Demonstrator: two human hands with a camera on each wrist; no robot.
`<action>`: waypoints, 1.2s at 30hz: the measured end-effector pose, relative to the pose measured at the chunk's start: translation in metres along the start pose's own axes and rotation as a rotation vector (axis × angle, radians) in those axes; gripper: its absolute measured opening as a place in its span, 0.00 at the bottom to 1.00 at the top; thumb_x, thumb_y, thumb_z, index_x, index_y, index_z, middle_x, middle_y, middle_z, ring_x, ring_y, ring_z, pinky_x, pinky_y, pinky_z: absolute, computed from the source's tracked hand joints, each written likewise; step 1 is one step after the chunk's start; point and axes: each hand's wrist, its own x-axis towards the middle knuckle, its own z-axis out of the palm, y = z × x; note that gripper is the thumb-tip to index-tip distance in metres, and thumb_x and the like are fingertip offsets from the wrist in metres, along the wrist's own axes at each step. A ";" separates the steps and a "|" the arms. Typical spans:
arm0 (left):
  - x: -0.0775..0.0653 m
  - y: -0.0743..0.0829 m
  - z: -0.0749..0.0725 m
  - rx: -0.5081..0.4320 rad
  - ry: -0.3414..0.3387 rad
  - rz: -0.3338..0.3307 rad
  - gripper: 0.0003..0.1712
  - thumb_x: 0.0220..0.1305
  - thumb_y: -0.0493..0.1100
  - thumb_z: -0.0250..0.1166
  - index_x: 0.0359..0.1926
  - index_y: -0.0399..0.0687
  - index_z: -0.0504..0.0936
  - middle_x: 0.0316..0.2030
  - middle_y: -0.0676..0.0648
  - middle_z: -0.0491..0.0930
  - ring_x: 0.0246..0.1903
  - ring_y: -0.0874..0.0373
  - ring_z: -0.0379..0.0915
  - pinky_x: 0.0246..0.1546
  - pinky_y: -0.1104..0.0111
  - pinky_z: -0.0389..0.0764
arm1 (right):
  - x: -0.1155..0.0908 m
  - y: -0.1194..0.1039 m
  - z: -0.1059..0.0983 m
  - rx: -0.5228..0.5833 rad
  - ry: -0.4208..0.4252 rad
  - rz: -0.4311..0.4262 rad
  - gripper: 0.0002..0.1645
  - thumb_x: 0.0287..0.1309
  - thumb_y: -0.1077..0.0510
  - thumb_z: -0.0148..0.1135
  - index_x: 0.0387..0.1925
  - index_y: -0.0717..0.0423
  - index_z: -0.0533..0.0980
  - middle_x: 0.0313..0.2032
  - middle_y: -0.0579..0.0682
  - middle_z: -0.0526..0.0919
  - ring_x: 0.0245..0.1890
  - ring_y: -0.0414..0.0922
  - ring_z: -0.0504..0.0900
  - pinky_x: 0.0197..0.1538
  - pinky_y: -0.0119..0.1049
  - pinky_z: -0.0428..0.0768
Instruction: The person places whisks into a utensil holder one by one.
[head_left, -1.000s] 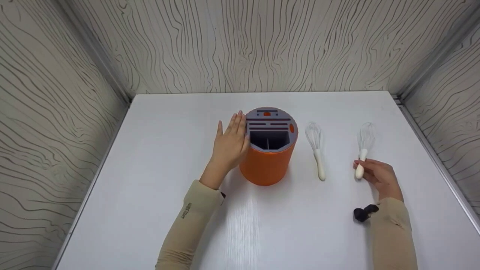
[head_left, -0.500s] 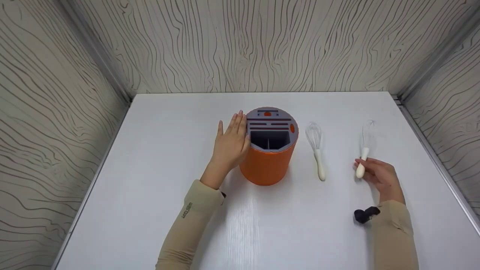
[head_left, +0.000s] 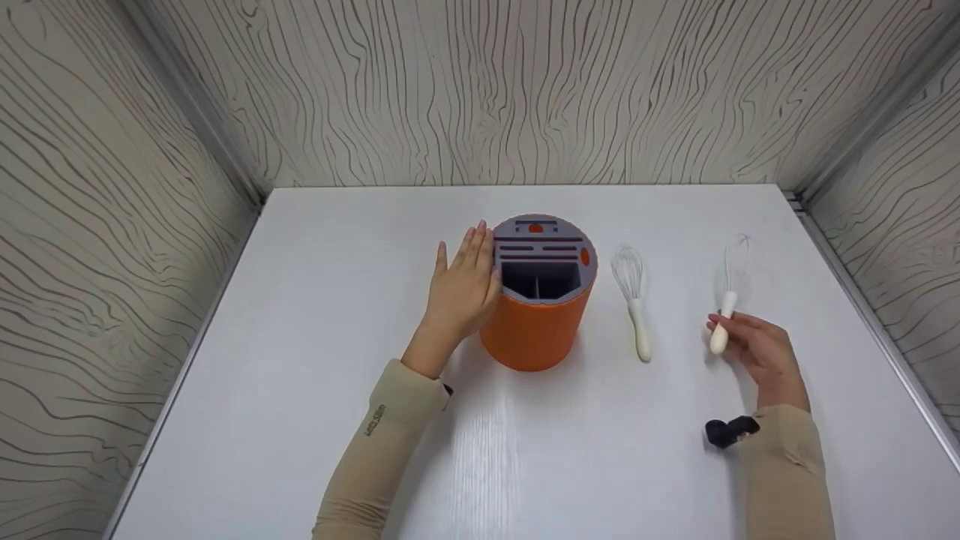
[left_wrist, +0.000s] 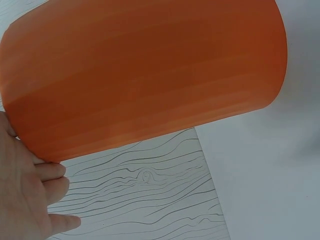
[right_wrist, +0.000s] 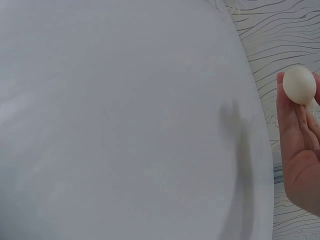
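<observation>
An orange round holder [head_left: 531, 337] with a grey slotted top [head_left: 536, 259] stands upright on the white table. Against its left side, near the rim, lies my left hand [head_left: 461, 289] with straight fingers. In the left wrist view the fingertips touch the end of the orange wall [left_wrist: 145, 75]. My right hand [head_left: 761, 352] pinches the cream handle of a wire whisk [head_left: 724, 326] between thumb and fingers, at the right. The rounded handle end [right_wrist: 300, 86] faces the right wrist camera. A second whisk [head_left: 637, 322] lies on the table between the holder and my right hand.
The white table [head_left: 300, 420] reaches a patterned back wall [head_left: 480, 90], with side walls left and right. A small black device [head_left: 727, 432] sits by the right cuff. The holder's front compartment [head_left: 540, 281] is split by a thin divider.
The whisk in my right hand has tilted and its wire end has moved slightly away from me, up in the view. My left hand and the holder stay almost still.
</observation>
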 end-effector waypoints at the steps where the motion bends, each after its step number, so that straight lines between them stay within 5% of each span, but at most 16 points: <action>1: 0.000 0.000 0.000 -0.003 0.001 0.000 0.33 0.71 0.49 0.38 0.72 0.37 0.52 0.72 0.43 0.49 0.71 0.53 0.43 0.66 0.46 0.44 | 0.000 0.000 0.001 0.002 0.001 -0.002 0.08 0.57 0.69 0.60 0.34 0.58 0.83 0.34 0.50 0.86 0.37 0.42 0.85 0.41 0.31 0.80; 36: 0.002 0.001 0.000 0.021 -0.034 -0.014 0.34 0.71 0.49 0.38 0.72 0.37 0.50 0.72 0.43 0.47 0.71 0.53 0.42 0.67 0.46 0.44 | -0.020 0.000 0.031 0.017 -0.077 -0.137 0.10 0.57 0.70 0.59 0.39 0.61 0.82 0.37 0.51 0.86 0.39 0.43 0.85 0.43 0.31 0.80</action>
